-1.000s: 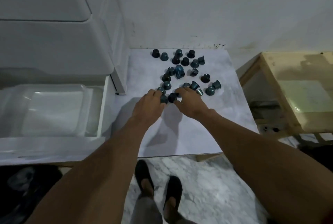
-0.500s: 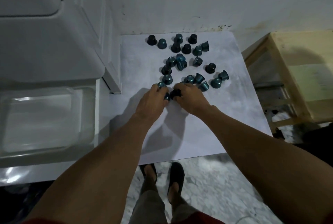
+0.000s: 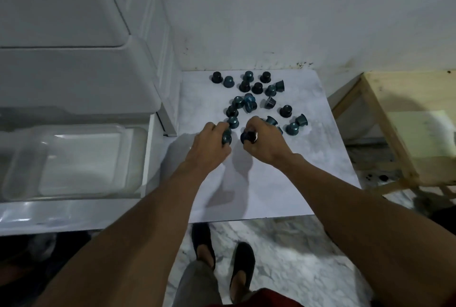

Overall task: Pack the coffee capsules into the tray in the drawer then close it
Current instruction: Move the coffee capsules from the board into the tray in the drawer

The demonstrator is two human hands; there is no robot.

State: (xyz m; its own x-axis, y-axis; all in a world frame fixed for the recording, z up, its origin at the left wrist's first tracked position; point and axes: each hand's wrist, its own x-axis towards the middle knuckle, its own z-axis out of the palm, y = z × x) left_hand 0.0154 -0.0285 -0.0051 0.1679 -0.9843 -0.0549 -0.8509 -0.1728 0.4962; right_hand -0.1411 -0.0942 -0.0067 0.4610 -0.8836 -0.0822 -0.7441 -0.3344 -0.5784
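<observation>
- Teal and near-black coffee capsules [image 3: 249, 104] are scattered across the upper middle of the frame on a white marbled tabletop [image 3: 271, 195]. Some stand on their rims and others lie tipped on their sides.
- At the near edge of that scatter, my left hand [image 3: 209, 145] has its fingers curled round a teal capsule [image 3: 226, 136]. I cannot tell whether more are tucked into the palm.
- Just beside it, my right hand [image 3: 265, 145] grips a dark capsule [image 3: 248, 135], with a bit of pale rim showing by the thumb.
- My two hands are close together but apart, and their shadows fall on the tabletop just below them.
- A pair of teal capsules lies to the right of my right hand. The farthest row of capsules sits near the wall [image 3: 271, 10] at the back edge of the tabletop.
- At the left middle of the frame, a clear plastic tray [image 3: 81, 163] sits inside the drawer [image 3: 74, 215].
- That drawer is white and stands pulled out beneath a white cabinet [image 3: 61, 72], which fills the upper left.
- Every capsule I can see is either on the tabletop or in my hands.
- At the right edge of the frame, a pale wooden frame [image 3: 385, 114] stands beside the tabletop.
- At the bottom centre, my feet are in dark shoes [image 3: 243, 259] on a grey marbled floor [image 3: 291, 257].
</observation>
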